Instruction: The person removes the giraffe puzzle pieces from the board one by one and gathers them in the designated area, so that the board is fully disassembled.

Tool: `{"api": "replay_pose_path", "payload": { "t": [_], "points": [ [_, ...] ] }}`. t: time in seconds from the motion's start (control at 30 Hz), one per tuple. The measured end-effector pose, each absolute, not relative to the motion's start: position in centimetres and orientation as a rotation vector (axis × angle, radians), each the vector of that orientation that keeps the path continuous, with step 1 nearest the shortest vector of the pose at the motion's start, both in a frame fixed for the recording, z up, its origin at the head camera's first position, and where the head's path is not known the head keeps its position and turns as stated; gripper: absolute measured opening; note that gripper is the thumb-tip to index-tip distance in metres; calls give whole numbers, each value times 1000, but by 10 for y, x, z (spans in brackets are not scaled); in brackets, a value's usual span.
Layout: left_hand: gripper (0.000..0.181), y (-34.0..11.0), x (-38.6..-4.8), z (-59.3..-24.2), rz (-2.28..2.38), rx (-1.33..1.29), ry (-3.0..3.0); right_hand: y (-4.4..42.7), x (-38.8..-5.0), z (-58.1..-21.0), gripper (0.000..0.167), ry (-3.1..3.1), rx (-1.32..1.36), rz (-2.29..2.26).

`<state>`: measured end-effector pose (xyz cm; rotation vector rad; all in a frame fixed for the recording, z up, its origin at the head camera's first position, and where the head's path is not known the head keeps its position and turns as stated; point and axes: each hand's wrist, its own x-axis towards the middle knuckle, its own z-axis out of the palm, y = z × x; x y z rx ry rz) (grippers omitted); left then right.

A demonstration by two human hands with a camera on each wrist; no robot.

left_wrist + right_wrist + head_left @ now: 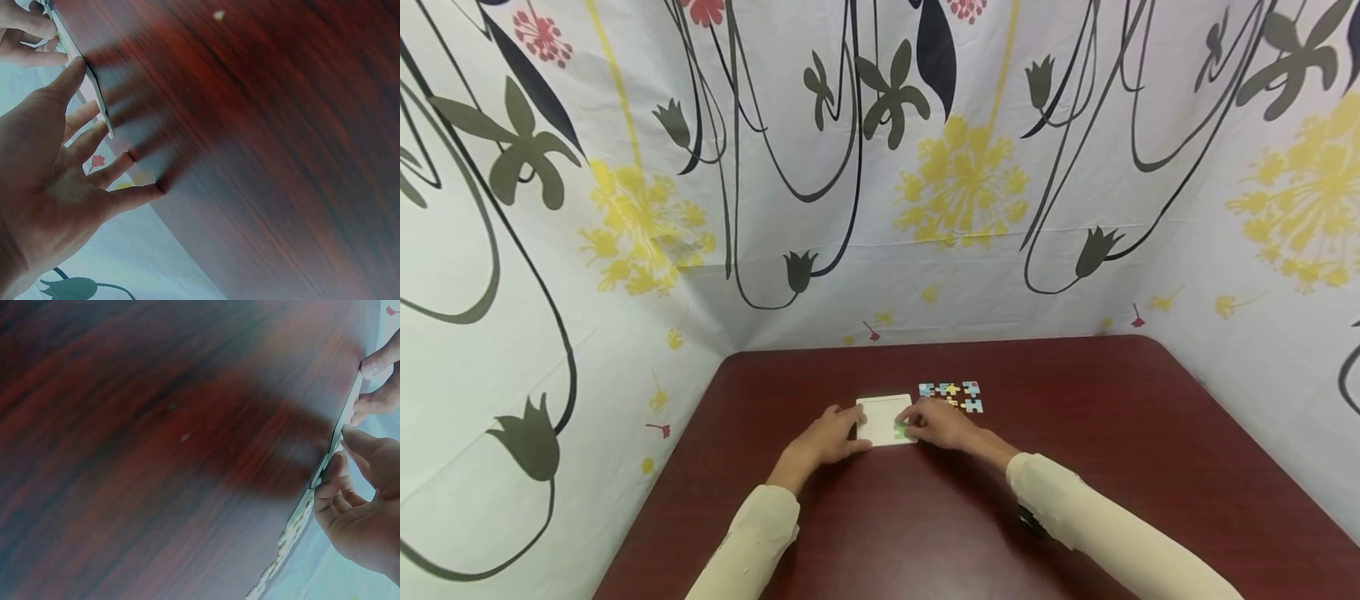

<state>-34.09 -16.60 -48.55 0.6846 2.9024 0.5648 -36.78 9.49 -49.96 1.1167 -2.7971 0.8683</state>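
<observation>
A white, shallow puzzle board [878,410] lies flat toward the far side of the table. My left hand [831,437] rests at its left side, thumb touching near the front corner. In the left wrist view the left hand's fingers [117,172] are spread and mostly straight, some on the tabletop. Over the board's right part, my right hand [946,423] pinches a green puzzle piece [899,431], partly hidden by its fingertips. Just right of the board lie several loose jigsaw pieces [972,389], blue, yellow and white, some covered by the right hand.
The dark red wood-grain table [880,525] reaches back to a white floral cloth [865,321], which also hangs along both sides. A dark object [1032,521] shows under the right sleeve near the wrist. Pale sleeves cover both forearms.
</observation>
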Motion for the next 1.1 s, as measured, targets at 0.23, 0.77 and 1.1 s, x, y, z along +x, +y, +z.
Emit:
{"api": "replay_pose_path", "payload": {
  "t": [0.23, 0.77, 1.1],
  "points": [
    [44, -165, -340, -483, 570, 675, 2897, 93, -368, -496, 20, -2799, 1191, 795],
    [44, -165, -340, -484, 561, 666, 2895, 94, -365, -499, 23, -2770, 1133, 911],
    [45, -165, -342, -486, 552, 668, 2903, 94, -363, -502, 23, -2770, 1063, 932]
  ]
}}
